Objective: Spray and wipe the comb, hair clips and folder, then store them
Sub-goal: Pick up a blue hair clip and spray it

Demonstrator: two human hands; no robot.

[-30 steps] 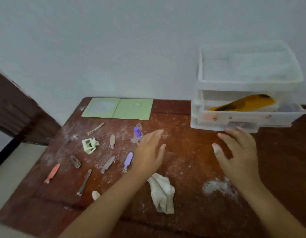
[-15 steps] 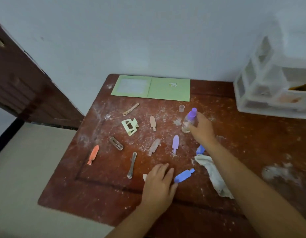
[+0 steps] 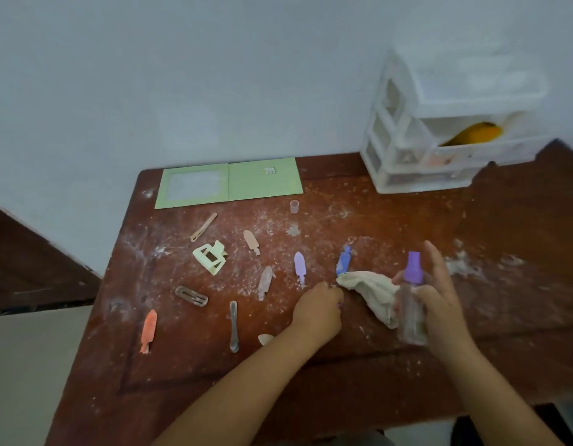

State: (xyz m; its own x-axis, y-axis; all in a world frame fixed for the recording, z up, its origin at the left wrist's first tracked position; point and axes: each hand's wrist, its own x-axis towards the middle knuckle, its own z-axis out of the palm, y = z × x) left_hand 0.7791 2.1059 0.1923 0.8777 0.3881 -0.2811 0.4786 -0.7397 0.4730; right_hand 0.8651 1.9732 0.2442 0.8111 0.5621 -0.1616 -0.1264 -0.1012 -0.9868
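Spray bottle [image 3: 411,304] being gripped upright by right hand [image 3: 439,300], fingers curled round it, prob for spraying. Left hand [image 3: 320,309] fingers curled; contents unclear. Clips being left scattered left of bottle; cloth [image 3: 372,292] touching bottle.

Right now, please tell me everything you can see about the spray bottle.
The spray bottle is small, with a clear, plastic-looking body and a purple spray head on a purple collar. Whether liquid is inside cannot be told. It is upright, tilted slightly, lifted above the table near its right front part. The right hand grips its body, fingers raised beside the head. The cloth lies just left of it; contact is unclear.
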